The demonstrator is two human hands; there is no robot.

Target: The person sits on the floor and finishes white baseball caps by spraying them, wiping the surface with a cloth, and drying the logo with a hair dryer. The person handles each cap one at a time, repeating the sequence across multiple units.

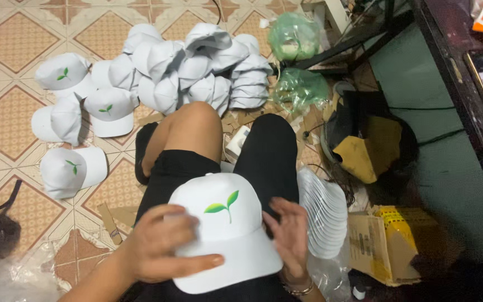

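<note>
A white cap (227, 235) rests on a seated person's lap, cupped between both hands. The left hand (160, 243) curls over the cap's left side, fingers bent on the crown and thumb stretched along the brim; the right hand (289, 235) lies flat against its right side, fingers spread. The cap is plain white, with a small green two-leaf sprout on its front panel. More white caps (191, 70) lie heaped on the tiled floor (6, 39) beyond the knees, and a stack of white brims (325, 210) stands just beside the right hand.
</note>
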